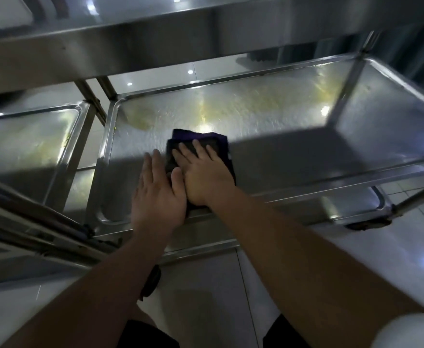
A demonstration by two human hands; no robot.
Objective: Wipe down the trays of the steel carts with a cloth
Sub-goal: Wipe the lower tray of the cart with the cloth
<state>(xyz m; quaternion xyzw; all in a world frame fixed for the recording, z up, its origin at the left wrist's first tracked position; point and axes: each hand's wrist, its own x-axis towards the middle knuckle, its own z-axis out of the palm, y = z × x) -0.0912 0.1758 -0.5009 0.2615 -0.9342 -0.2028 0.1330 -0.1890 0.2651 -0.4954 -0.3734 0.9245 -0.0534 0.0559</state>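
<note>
Both hands flat, fingers straight: right hand [203, 172] pressing dark cloth [201, 144] onto middle tray [268, 116] at frame centre, left hand [155, 194] touching beside. Yellowish smears, possibly residue, remaining toward upper frame; left cart tray [27, 136] looking unwiped.

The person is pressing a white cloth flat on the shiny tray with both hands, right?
Not quite: the cloth is dark purple, not white. The head view shows the right hand and left hand flat on it, on the steel tray.
</note>
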